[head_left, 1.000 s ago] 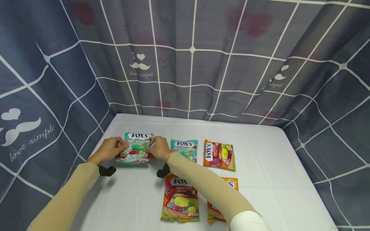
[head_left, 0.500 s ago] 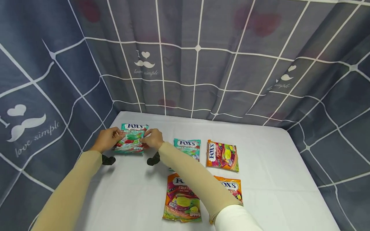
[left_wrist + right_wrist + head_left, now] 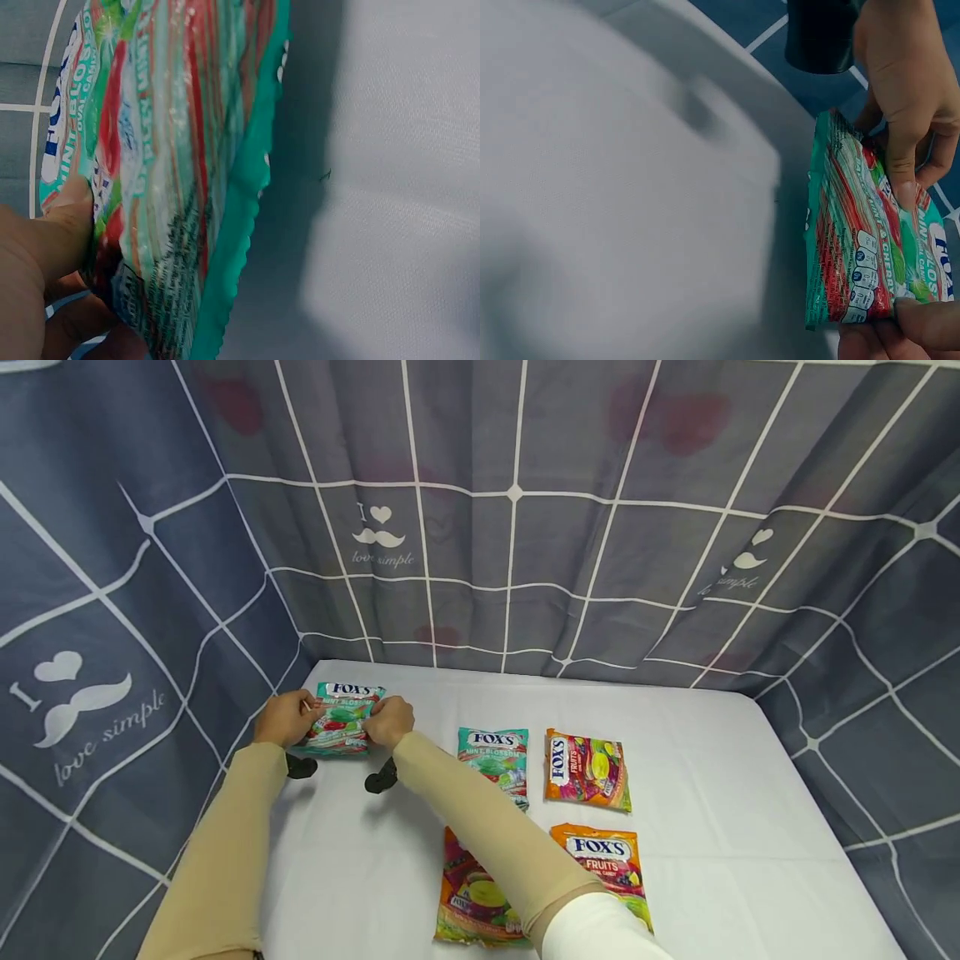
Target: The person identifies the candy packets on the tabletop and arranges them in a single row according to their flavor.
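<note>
Left hand (image 3: 287, 718) and right hand (image 3: 390, 722) are gripping a mint-green candy bag (image 3: 343, 718), which I am finding, in the head view, near the far-left corner of the white table (image 3: 360, 868). A second mint bag (image 3: 495, 762) and a fruit bag (image 3: 587, 770) are lying to the right, apart from it; nearer, an orange bag (image 3: 609, 867) and a red bag (image 3: 474, 906) are lying, the latter partly hidden by the right sleeve (image 3: 480, 827). From the left wrist, I am seeing the left thumb (image 3: 64, 221) pressing the printed front. From the right wrist, I am noting both hands pinching opposite sides; whether the lower seam (image 3: 814, 225) is touching the table, I am not able to tell.
</note>
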A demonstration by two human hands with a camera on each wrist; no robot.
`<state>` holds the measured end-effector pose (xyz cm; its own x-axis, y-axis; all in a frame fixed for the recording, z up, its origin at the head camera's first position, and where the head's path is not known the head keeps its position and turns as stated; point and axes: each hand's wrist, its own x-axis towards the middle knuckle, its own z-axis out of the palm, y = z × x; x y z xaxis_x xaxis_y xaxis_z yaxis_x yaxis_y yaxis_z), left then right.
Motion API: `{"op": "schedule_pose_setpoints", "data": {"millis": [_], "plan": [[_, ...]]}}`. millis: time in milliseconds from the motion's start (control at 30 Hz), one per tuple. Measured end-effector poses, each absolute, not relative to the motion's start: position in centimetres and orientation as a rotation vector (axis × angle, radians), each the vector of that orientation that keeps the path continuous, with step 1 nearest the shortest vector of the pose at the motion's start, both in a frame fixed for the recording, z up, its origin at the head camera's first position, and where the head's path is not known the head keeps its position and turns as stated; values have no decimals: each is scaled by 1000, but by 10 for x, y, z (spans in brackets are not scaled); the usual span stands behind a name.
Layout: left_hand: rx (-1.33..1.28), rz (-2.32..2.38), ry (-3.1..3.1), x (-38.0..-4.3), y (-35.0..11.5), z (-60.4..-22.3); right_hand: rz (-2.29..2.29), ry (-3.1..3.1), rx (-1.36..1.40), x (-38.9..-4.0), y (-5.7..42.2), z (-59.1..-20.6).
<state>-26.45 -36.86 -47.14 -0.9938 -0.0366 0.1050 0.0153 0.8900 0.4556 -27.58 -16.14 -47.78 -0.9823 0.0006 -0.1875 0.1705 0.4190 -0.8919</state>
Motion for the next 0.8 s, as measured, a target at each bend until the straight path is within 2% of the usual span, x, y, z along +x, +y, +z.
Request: {"op": "schedule_pose_setpoints", "data": {"millis": [467,700,800], "plan": [[227,-702,-3070,-261,-368,-482,-1504,2517,85,-268,-168,-489],[196,-690,-3077,-264,-370,-491,-1440,2553,49,-281,-168,-512],[186,-680,-3086,-268,-375,-491,-1392,2551,38,-283,-165,-505]]}}
